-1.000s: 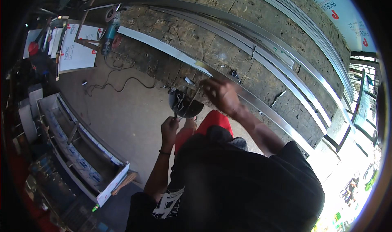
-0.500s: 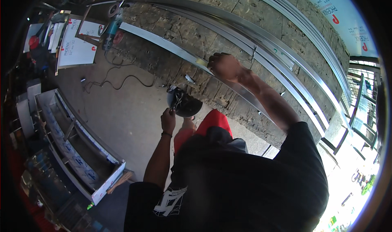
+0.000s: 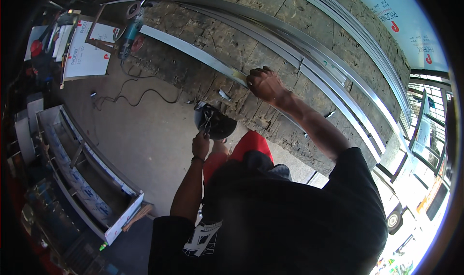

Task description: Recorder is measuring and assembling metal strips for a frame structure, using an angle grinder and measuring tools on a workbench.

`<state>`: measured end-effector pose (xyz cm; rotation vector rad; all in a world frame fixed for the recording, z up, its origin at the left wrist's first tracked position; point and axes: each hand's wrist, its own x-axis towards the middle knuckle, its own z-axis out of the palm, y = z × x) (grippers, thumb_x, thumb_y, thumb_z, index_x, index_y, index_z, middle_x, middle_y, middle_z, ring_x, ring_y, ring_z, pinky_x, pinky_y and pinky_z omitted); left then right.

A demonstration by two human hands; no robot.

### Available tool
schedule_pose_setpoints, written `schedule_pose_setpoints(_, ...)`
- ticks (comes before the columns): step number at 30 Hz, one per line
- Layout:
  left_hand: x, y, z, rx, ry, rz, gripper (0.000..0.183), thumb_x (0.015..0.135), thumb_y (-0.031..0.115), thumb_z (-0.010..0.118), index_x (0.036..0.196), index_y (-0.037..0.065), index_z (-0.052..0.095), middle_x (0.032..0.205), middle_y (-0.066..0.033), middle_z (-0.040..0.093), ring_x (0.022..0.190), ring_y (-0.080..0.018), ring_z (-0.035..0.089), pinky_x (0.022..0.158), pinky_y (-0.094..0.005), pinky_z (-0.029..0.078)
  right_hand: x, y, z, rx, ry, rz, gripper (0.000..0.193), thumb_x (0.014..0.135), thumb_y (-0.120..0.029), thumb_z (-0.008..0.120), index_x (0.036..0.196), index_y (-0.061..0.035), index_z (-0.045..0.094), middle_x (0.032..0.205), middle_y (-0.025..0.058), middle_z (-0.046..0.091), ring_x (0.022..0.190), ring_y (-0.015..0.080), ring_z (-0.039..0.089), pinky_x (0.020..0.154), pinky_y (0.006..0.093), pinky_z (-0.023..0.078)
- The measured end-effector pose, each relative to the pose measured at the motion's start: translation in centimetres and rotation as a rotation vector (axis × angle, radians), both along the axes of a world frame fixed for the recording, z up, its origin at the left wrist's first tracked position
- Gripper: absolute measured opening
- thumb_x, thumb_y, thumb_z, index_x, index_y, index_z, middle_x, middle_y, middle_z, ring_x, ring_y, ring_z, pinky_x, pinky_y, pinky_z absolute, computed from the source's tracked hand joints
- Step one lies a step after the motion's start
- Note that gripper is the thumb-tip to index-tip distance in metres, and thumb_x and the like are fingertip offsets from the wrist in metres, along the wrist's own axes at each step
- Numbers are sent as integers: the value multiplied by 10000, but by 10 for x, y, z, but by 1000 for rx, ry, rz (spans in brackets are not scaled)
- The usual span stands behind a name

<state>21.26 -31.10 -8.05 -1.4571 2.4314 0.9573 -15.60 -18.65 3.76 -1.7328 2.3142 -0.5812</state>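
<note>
My right hand [image 3: 265,84] is curled into a fist on a long flat metal strip [image 3: 193,54] that lies along the near side of the wooden bench. A yellowish patch [image 3: 238,75] shows on the strip beside my knuckles. Whatever is inside that fist is hidden. Lower down, off the bench edge, my left hand [image 3: 200,145] grips a black rounded shell [image 3: 223,126] by its upper left part. It looks like a welding mask, with thin light bands or wires across its hollow.
An angle grinder [image 3: 130,33] lies at the bench's far left end, its cord [image 3: 130,101] trailing onto the floor. Several long metal profiles [image 3: 319,64] run along the worn wooden bench [image 3: 232,38]. A long metal trough [image 3: 87,173] stands on the floor at left.
The view has shifted slightly. My left hand still grips the black shell, its bands now more visible. My right fist keeps its place on the strip, turned a little.
</note>
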Motion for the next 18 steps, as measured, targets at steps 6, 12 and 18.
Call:
schedule_pose_setpoints(6,-14,-4,3,107,-24,-87,450,949,322,646,1308,82,520,1108,-233,708,1016,-460,667,833,-558,537,2,4,0,-88,-23,-32,65,881,-110,614,847,-63,643,925,123,671,919,332,654,888,444,497)
schedule_pose_setpoints(12,0,-13,-1,126,-61,-128,468,957,360,648,1299,79,496,1095,-234,712,1041,-459,664,832,-548,544,-10,20,11,-120,-221,-157,60,896,-125,632,900,-75,664,938,140,668,921,349,658,890,438,496)
schedule_pose_setpoints(18,-47,-10,58,116,138,-214,235,1004,258,607,1083,39,636,975,-197,708,871,-443,686,725,-539,514,-10,48,-1,-135,-484,-343,153,908,-173,672,1019,-68,674,1019,163,669,1003,380,646,912,472,495)
